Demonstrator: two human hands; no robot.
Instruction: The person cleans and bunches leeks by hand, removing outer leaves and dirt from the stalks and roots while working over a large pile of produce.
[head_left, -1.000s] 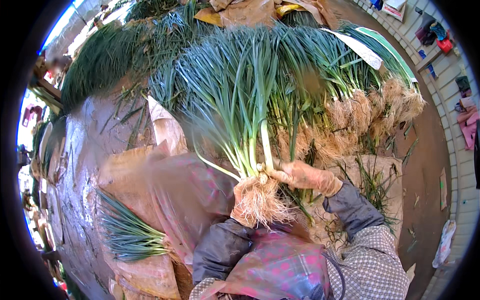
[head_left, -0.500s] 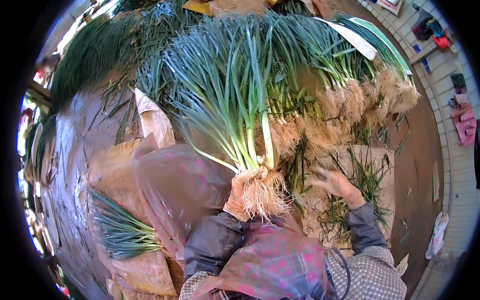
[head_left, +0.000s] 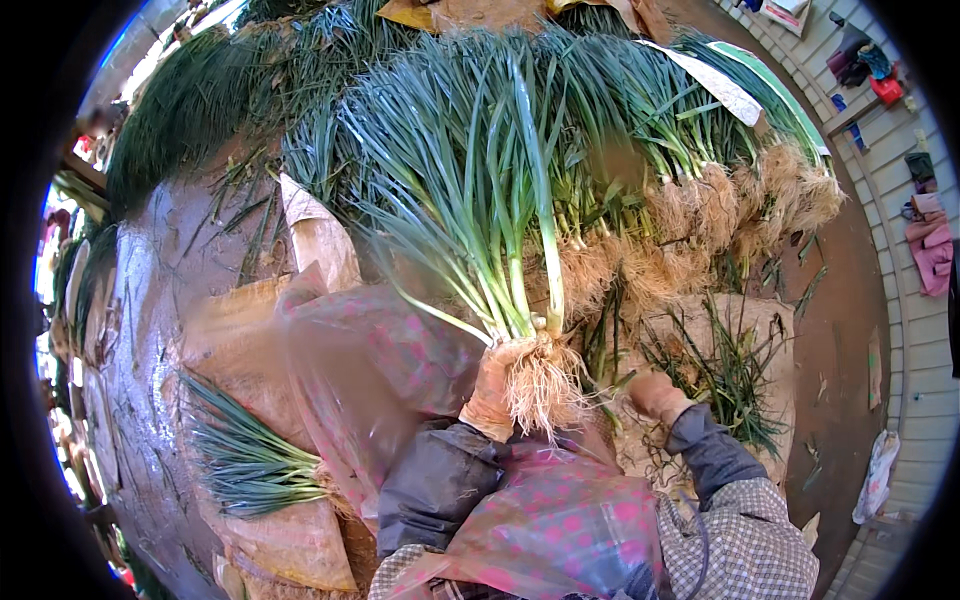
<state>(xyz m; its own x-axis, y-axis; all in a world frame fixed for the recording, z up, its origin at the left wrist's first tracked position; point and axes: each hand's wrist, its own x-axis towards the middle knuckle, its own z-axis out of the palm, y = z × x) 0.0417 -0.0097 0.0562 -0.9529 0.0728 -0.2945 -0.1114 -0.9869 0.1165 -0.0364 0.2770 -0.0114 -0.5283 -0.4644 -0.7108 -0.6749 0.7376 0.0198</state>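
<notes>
Green-leaved, held as a bunch of onions (head_left: 510,240) in the left hand (head_left: 490,390), closed around the base beside the pale roots (head_left: 545,385); no longer touched by the right hand (head_left: 660,396), so borne one-handed now; set up and to the left of that hand, apart from it; at right, with fingers curled in beside loose leaves (head_left: 735,370), cannot tell whether gripping any.

Head cam, L of pair | wide fisheye | faces dn, nr held greens (head_left: 515,285)
</notes>
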